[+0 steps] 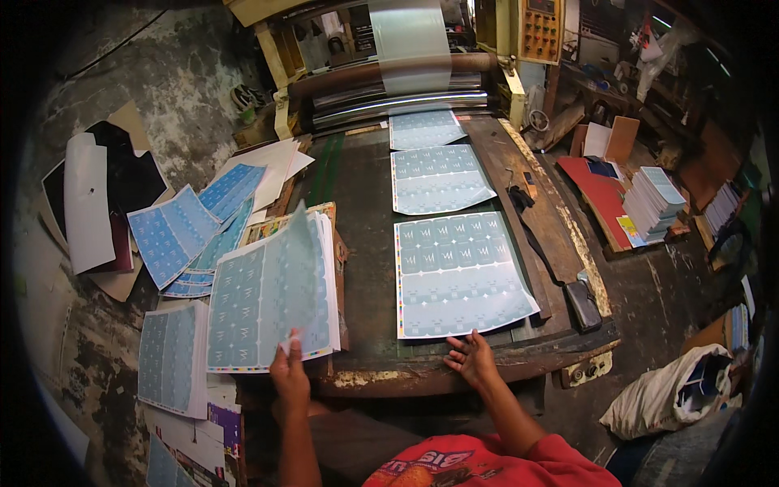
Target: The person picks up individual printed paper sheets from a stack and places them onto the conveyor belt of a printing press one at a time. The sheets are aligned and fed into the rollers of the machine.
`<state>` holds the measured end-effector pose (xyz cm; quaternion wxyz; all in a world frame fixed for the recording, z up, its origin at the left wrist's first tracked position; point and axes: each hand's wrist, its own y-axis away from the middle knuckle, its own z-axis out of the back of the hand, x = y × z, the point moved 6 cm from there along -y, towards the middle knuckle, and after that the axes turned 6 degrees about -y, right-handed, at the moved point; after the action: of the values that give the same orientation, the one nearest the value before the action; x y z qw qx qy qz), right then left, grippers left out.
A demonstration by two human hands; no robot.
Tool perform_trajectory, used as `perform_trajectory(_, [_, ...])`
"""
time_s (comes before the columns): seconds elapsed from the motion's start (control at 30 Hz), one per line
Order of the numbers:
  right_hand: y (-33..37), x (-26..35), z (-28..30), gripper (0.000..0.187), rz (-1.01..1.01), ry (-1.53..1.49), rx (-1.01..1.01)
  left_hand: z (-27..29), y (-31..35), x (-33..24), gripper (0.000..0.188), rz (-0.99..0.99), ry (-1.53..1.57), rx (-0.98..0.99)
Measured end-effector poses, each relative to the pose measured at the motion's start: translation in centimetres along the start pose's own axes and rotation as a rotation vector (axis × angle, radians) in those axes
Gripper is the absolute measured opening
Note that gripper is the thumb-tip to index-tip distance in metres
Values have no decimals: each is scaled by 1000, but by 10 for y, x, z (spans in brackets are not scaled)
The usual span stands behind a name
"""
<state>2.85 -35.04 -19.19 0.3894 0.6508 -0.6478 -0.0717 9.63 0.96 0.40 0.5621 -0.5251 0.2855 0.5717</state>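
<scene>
My left hand grips the near edge of a blue-grey printed sheet, its fingertips a little blurred. That sheet lies curved over a thick stack, its far corner standing up. Over the front edge of the machine's dark table, my right hand is open, palm up and fingers spread. Just beyond those fingers lies a printed sheet with a curled near right corner. Behind it are a second sheet and a third, in a line leading from the rollers.
Steel rollers span the table's far end, with clear film above. Another sheet stack stands at left, near loose blue sheets. A strap with a black pouch lies along the right edge. A white sack sits lower right.
</scene>
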Motion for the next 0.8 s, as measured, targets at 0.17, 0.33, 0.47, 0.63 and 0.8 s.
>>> perform_trajectory(0.17, [45,4,-31,47,-57,113,251,-35,40,-54,19,-359,-295,445])
perform_trajectory(0.33, [84,4,-56,54,-160,163,441,-64,76,-71,23,-576,-373,842])
perform_trajectory(0.47, [71,-15,-5,33,-171,223,296,-65,62,-67,63,-627,-551,798])
perform_trajectory(0.63, [97,-44,58,34,-218,284,106,-36,-4,-32,99,-554,-919,408])
perform_trajectory(0.8, [142,-54,71,39,-181,271,47,-34,3,-12,80,-458,-897,493])
